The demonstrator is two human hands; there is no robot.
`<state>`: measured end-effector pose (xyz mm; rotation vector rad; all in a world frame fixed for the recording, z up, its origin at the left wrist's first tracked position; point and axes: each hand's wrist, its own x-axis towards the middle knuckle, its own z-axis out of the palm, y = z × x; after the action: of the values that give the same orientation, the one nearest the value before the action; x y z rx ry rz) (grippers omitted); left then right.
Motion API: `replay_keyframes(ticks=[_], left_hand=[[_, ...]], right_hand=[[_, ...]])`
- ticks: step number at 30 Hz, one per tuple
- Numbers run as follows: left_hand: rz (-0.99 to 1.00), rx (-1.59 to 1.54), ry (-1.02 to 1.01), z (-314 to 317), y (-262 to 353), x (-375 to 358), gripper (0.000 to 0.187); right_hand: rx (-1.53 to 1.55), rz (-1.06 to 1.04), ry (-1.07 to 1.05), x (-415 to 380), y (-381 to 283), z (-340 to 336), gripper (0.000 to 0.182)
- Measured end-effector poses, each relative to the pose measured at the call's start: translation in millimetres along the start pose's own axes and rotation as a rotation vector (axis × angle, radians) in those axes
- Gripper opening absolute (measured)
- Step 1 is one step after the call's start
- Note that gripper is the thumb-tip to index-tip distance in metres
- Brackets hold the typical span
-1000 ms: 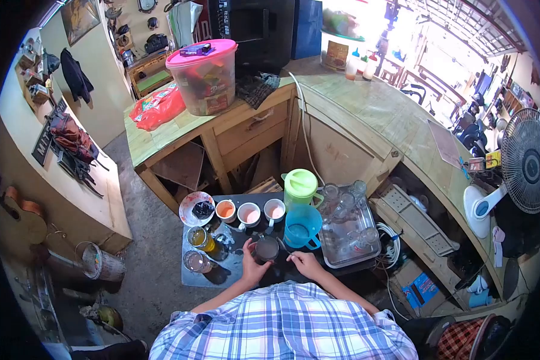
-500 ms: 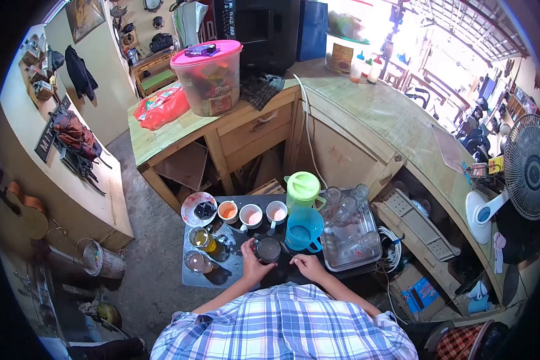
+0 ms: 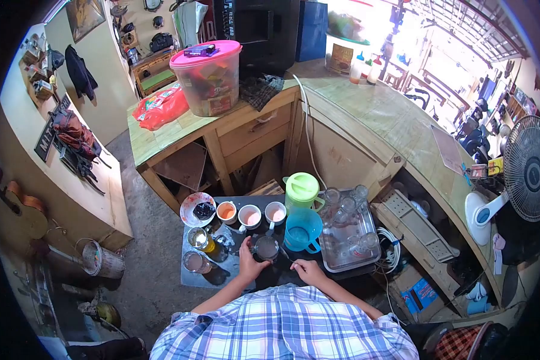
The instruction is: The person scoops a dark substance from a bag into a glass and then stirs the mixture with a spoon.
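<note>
At a low table (image 3: 191,278), gripping a dark glass (image 3: 266,248) by its side with the left hand (image 3: 248,263), near the blue pitcher (image 3: 302,230); pinching a thin utensil (image 3: 287,257) in the closed right hand (image 3: 308,271), just beside the glass.

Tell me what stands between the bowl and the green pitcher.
Three cups in a row, seen in the head view: orange contents nearest the bowl, then two pale pink, before the green pitcher.
</note>
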<state>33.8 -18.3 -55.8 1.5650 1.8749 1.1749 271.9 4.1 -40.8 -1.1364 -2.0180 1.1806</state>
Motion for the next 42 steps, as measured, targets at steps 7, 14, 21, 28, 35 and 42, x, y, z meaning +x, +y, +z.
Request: replay_keyframes(ticks=[7, 14, 21, 28, 35, 42], left_hand=[[-0.126, 0.025, -0.006, 1, 17, -9, 0.111], [-0.166, -0.063, -0.087, 1, -12, -31, 0.079], [-0.395, -0.735, -0.201, 9, -22, -40, 0.047], [-0.230, -0.263, -0.026, 14, -12, -22, 0.073], [-0.210, -0.335, -0.105, 22, 4, -23, 0.103], [-0.147, -0.561, -0.072, 21, -2, -2, 0.108]], right_hand=[[-0.069, 0.027, 0.045, 19, -10, 1, 0.019], [-0.044, 0.001, -0.002, 5, -12, -5, 0.018], [-0.094, 0.033, -0.027, 3, -7, -4, 0.019], [-0.032, 0.035, 0.014, 15, -18, 0, 0.018], [-0.033, 0.037, -0.046, -1, -11, 0, 0.018], [-0.003, 0.053, -0.026, 5, -20, 1, 0.020]])
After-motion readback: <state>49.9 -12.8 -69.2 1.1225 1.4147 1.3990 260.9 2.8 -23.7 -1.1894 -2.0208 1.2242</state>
